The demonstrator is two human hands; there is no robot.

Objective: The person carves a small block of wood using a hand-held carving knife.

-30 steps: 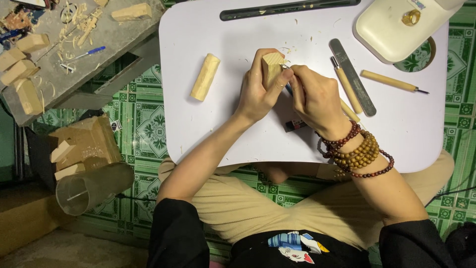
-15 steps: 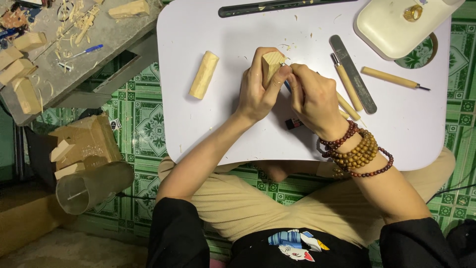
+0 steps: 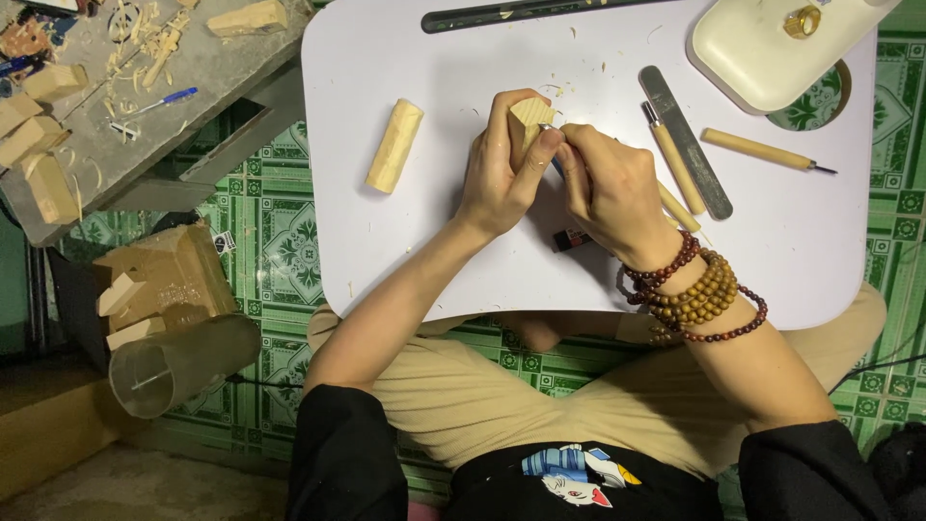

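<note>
We see one white rounded lap worktop [image 3: 405,251] across our knees, and left of it one grey workbench [image 3: 145,145] strewn with shavings and several pale wood offcuts, its far end cut off by the frame. At the worktop's far right corner sits one cream plastic lamp base [image 3: 752,58], partly cut off at the top. Along the far edge lies one long black ruler-like strip [image 3: 521,12].

Toward the left side lies one pale rounded wooden dowel piece [image 3: 394,147]. Right of centre we count one flat grey metal file [image 3: 687,141] and three wooden-handled carving tools [image 3: 762,150]; one of them is mostly hidden under our right hand.

Near the worktop's middle, our left hand [image 3: 497,178] has its grip closed round one small pale wooden block [image 3: 529,121], thumb pressed to its face. Our right hand [image 3: 612,188], touching the left, pinches a thin carving blade [image 3: 548,128] against the block; the handle is hidden in the fist. Three bead bracelets [image 3: 694,289] ring the right wrist. One small dark eraser [image 3: 572,237] peeks out beneath the hands, half covered.
</note>
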